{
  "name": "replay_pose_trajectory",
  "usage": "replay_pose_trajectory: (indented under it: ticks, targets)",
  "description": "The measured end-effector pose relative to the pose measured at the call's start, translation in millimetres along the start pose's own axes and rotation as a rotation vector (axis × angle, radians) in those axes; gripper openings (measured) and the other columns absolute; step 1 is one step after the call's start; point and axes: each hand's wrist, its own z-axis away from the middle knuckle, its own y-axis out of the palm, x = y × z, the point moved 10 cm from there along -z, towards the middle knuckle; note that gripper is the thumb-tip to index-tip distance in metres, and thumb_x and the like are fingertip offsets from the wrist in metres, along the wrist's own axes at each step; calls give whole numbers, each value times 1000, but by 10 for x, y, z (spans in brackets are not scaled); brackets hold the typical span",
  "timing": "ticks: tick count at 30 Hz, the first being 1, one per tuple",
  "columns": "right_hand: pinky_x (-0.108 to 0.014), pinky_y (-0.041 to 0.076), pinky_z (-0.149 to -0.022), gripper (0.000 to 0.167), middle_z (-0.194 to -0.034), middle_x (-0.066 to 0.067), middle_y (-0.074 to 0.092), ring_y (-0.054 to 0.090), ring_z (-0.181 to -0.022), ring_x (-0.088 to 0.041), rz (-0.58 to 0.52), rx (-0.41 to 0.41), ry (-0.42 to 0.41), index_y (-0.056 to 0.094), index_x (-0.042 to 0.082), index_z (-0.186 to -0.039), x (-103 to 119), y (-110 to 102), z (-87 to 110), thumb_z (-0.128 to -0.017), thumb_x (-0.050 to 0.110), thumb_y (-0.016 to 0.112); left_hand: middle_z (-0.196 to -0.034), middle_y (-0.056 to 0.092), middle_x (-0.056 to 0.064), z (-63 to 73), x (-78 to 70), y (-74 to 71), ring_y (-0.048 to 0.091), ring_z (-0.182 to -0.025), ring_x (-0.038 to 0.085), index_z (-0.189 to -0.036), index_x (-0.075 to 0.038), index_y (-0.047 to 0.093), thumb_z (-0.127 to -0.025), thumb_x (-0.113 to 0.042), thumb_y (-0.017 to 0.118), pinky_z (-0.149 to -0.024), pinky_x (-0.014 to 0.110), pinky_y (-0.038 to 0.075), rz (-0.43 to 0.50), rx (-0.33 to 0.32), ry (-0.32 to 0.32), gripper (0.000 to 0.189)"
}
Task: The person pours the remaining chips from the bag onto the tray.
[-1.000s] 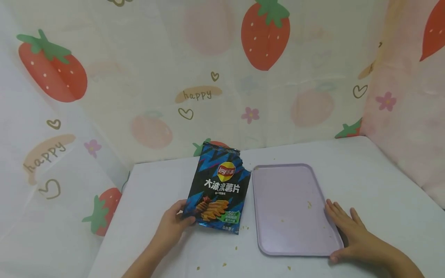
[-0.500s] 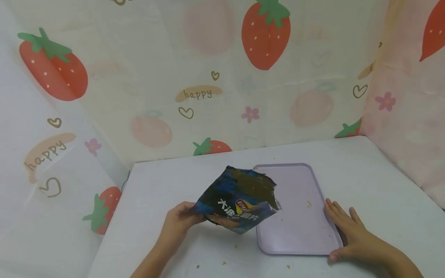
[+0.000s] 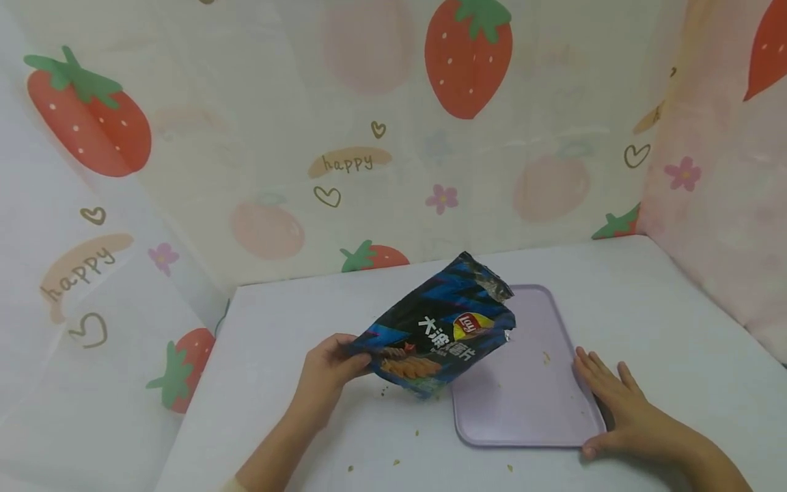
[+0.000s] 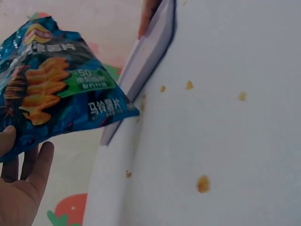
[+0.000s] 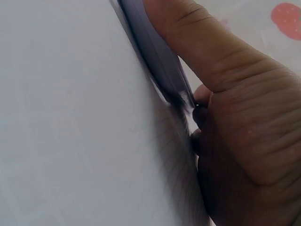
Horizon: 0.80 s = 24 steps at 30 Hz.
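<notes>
A blue and black potato chip bag (image 3: 430,328) with a torn top is held above the table by my left hand (image 3: 332,372), thumb in front and fingers behind its lower left corner. It tilts to the right, its torn end over the left part of a lilac tray (image 3: 522,424). In the left wrist view the bag's front (image 4: 56,89) shows printed chips. My right hand (image 3: 633,417) rests at the tray's right edge, fingers straight and spread, thumb near the front corner. Several small crumbs (image 3: 546,357) lie on the tray.
On the white table (image 3: 277,314), several yellow crumbs (image 3: 396,462) lie in front of the tray and below the bag. A strawberry-print cloth (image 3: 264,137) stands as a backdrop behind and along both sides of the table.
My left hand has moved slightly right and tipped the bag from near upright toward the tray, its torn end dipping and then rising again. My right hand stays at the tray's edge.
</notes>
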Motion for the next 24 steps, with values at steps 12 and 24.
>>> replay_pose_trajectory:
  ticks: [12,24]
  targets:
    - [-34,-28,-118,135,-171,-19,6,-18,-152,4,-52,71,97,13,4,-163,-73,18,-10,-66,60,88,-111,68,10,-193,-207,269,66,-101,22,-115,-5,66,-94,-13,76,-90,29,58,-28,47,72,24]
    - [-41,-27,-119,134,-171,-20,7,-13,-158,-12,-82,95,146,12,7,-164,-119,45,8,-67,62,87,-123,70,8,-198,68,649,65,-114,22,-128,-10,65,-95,-7,72,-89,29,58,-22,134,42,33]
